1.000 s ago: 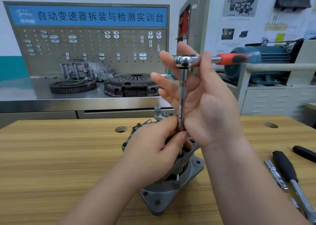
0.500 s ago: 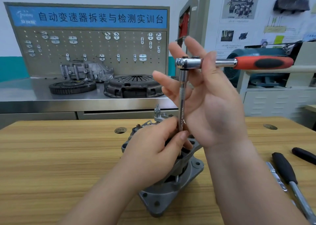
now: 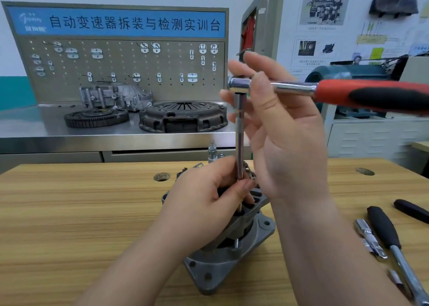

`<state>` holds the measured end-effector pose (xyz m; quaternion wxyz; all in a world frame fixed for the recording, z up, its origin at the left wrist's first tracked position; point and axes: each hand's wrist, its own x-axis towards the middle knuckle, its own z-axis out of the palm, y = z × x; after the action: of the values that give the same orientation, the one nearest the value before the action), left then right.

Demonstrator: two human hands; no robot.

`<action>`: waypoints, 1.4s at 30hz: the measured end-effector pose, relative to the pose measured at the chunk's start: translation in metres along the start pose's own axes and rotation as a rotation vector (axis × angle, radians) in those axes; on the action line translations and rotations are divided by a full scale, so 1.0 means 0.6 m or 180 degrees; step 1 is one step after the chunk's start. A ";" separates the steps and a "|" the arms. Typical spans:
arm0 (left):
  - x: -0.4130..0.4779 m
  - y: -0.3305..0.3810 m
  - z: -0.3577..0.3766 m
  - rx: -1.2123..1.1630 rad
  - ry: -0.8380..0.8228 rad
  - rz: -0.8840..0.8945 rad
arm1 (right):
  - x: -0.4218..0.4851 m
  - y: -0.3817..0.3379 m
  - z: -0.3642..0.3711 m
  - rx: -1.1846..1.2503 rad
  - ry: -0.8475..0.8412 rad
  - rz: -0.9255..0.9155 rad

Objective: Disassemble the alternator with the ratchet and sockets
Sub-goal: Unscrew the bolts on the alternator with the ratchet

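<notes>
Left hand (image 3: 204,203): is pinching the lower part of the extension bar (image 3: 239,138) between thumb and curled fingers, clamped on it just above the alternator (image 3: 227,266).
Right hand (image 3: 285,143): is holding the ratchet (image 3: 348,92) at its head. The thumb is lying across the chrome neck in front and the fingers are spreading fairly straight behind, so the tool is being nipped, not wrapped.
Ratchet: is lying roughly level at the top of the right-hand grip. Its red-and-black handle is sticking out to the right of that grip and is blurred.
Extension bar: is hanging straight down from the ratchet head, running from the upper grip to the lower one. Its bottom end is going into the alternator under the left-hand grip; any socket there is hidden.
Alternator: is standing directly beneath the left-hand grip on the wooden table (image 3: 69,212).
Alternator housing: the grey flanged shell is sitting lowest and is holding a darker slotted core inside it. A threaded stud is poking up just behind the left fingers.
Right of both grips: a black-handled tool (image 3: 383,226), a short chrome bar (image 3: 369,238) beside it and a second black handle (image 3: 411,210) are lying on the table.
Beyond the grips: a steel bench (image 3: 34,140) is carrying a toothed flywheel (image 3: 96,117), a clutch cover (image 3: 183,117) and a grey casting (image 3: 111,95).
Pegboard (image 3: 116,73): is standing at the back of that bench, bearing metal hooks.
</notes>
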<state>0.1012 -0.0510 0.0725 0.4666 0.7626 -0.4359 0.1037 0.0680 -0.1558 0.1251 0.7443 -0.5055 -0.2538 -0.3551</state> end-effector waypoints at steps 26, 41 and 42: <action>-0.001 -0.004 -0.005 0.0152 -0.0121 0.0288 | 0.005 0.000 -0.004 0.0678 -0.0092 0.0888; -0.002 -0.004 -0.003 0.0232 -0.0055 0.0259 | 0.006 -0.001 -0.006 0.0596 -0.0135 0.0949; -0.002 -0.004 -0.002 0.0275 -0.0033 0.0256 | 0.005 0.000 -0.006 0.0581 -0.0125 0.0939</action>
<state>0.1026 -0.0487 0.0711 0.4265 0.7644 -0.4637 0.1371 0.0701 -0.1598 0.1262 0.8260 -0.4744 -0.2226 -0.2075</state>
